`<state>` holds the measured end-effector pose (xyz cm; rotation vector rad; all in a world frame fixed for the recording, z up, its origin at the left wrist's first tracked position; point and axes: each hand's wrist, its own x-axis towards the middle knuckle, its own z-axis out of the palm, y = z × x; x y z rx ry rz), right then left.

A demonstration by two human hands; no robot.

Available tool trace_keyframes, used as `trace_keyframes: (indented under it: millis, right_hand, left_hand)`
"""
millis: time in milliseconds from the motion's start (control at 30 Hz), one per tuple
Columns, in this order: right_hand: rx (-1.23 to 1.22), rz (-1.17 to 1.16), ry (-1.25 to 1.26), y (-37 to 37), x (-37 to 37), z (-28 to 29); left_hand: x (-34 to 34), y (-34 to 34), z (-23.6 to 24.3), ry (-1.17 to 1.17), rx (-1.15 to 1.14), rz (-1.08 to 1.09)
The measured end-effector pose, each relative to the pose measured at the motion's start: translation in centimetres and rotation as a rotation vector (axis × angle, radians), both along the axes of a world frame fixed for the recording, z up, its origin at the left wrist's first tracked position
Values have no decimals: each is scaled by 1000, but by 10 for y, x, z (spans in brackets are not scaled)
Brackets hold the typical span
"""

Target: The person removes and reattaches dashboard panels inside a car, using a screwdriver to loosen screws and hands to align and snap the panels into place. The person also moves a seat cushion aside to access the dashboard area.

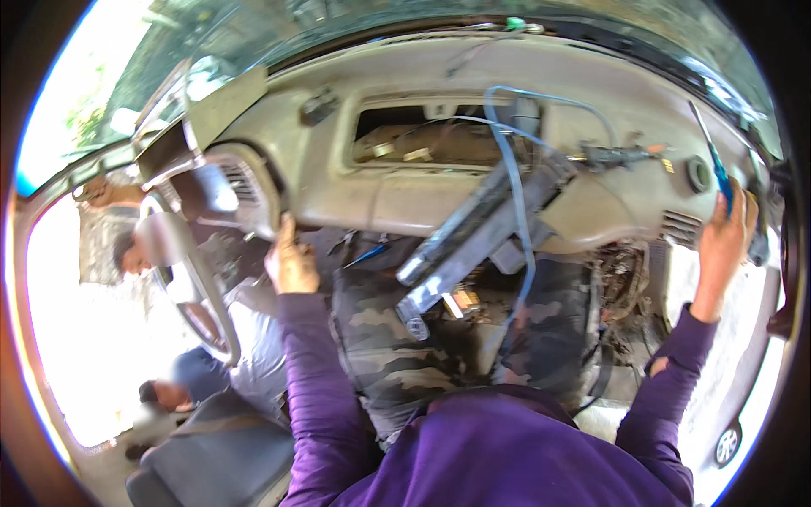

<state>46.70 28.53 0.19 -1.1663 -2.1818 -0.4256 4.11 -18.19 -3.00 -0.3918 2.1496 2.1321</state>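
Observation:
I sit inside a car facing a beige dashboard [439, 198] that has a rectangular opening in its top. My left hand [290, 262] grips the lower edge of the dashboard near the instrument hood. My right hand [725, 237] is raised at the dashboard's right end by a side vent [681, 226] and holds a blue-handled screwdriver [714, 165] pointing up. A long grey metal unit [473, 245] with blue wires [515, 194] lies slanted across my camouflage-clad lap.
The steering wheel [190, 279] is at the left. Through the open left door another person in a grey shirt [253, 346] leans in low. A dark seat [211, 448] is at lower left. Loose wiring hangs under the dash at right [621, 287].

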Motion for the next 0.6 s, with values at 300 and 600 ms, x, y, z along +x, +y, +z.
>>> trace_keyframes:
  millis: [300,600]
  right_hand:
    - [129,-15,-245,88,54,2]
    - [-100,246,-176,128,11,3]
  left_hand:
    - [-9,-17,-13,-43,58,-6]
    - [-3,-25,-19,83,169,-11]
